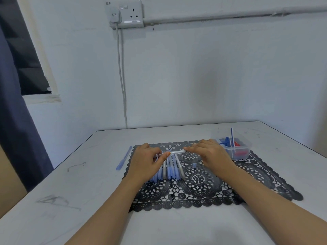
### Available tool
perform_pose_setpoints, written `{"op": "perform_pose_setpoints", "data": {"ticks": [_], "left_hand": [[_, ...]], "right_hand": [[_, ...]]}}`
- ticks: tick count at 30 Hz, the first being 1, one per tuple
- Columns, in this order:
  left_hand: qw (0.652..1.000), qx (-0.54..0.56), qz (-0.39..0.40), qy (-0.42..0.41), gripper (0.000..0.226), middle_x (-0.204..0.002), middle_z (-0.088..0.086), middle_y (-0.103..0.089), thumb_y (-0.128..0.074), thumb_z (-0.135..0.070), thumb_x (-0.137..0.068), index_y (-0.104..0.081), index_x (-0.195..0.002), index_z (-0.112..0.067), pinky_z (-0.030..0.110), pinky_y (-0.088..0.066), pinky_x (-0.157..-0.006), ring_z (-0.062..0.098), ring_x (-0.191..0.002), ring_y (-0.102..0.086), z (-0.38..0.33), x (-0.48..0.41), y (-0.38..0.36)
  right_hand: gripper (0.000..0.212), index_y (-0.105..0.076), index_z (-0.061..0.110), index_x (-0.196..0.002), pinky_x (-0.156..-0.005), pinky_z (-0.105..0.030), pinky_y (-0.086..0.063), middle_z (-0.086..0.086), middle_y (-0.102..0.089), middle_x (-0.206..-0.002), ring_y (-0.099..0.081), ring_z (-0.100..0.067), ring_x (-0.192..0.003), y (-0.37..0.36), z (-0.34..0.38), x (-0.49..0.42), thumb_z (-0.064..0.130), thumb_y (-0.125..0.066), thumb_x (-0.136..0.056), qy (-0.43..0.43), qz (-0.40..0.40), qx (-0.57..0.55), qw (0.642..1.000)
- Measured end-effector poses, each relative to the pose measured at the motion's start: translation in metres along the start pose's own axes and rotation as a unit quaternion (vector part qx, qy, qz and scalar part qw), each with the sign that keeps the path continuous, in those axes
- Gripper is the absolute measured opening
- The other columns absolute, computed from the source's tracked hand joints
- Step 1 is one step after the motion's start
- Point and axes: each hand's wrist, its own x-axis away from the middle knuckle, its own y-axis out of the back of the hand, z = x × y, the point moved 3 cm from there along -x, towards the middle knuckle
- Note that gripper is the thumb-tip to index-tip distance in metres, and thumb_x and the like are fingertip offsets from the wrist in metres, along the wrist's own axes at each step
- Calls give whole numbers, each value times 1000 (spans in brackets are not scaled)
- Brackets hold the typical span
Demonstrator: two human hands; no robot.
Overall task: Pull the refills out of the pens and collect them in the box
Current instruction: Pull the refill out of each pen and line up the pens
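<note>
A clear pen [174, 152] is held level above the black mat [200, 184] — left hand [147, 160] and right hand [206, 152] pinch its two ends. The clear box [235, 147] at right holds blue and red refills [231, 139] — one stands upright.

A single head-worn wide-angle camera looks forward and down across a white table [99, 200] toward the wall [212, 68] beyond.
</note>
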Motion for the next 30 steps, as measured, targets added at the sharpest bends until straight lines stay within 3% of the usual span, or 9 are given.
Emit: {"op": "perform_pose_setpoints", "data": {"ticks": [12,14,17,20,25,27,30], "left_hand": [[1000,14,9,13,50,-57,-9,-46,-39,-63,-83,-58,-62,-22,26,-29,-59,12,-66,-45,1,1,-2],[1000,16,11,12,50,-56,-8,-46,-40,-63,-83,-58,-62,-22,27,-29,-59,12,-66,-45,0,1,-2],[1000,20,12,8,48,-55,-10,-44,-40,-62,-83,-57,-61,-23,26,-28,-59,12,-65,-44,-2,0,-2],[1000,19,12,11,44,-56,-8,-46,-40,-63,-84,-52,-60,-28,26,-30,-59,11,-66,-45,-1,0,-2],[1000,12,4,15,52,-57,-13,-45,-38,-63,-83,-61,-64,-21,26,-31,-59,9,-67,-44,-1,0,-1],[1000,10,1,13,52,-57,-17,-42,-39,-62,-83,-61,-64,-20,26,-30,-58,8,-66,-44,-3,0,0],[1000,10,0,11,49,-56,-20,-39,-40,-61,-84,-59,-62,-22,26,-30,-58,8,-65,-43,-4,0,2]], "right_hand": [[51,-72,13,-98,-63,-35,-55,-1,-70,-79,-64,-19,-70,-5,-1,3,-20,-68,-60,-45,10,-55,997],[38,-72,14,-97,-63,-35,-56,0,-70,-79,-64,-17,-71,-4,0,3,-10,-69,-69,-54,16,-64,996],[16,-72,17,-90,-58,-29,-55,5,-69,-76,-62,-11,-68,2,6,2,21,-59,-83,-77,-9,-51,996],[39,-73,20,-82,-57,-26,-50,8,-69,-71,-60,-9,-64,7,7,1,46,-44,-84,-133,-23,-6,991],[57,-72,29,-81,-85,-40,-33,9,-70,-77,-60,-14,-83,7,2,4,75,-40,-73,-264,13,89,960],[53,-73,27,-84,-89,-41,-34,6,-70,-82,-59,-16,-89,8,4,4,72,-47,-72,-281,18,87,956],[43,-74,19,-87,-80,-37,-43,1,-70,-84,-57,-19,-88,7,6,3,58,-60,-74,-276,4,37,961]]}}
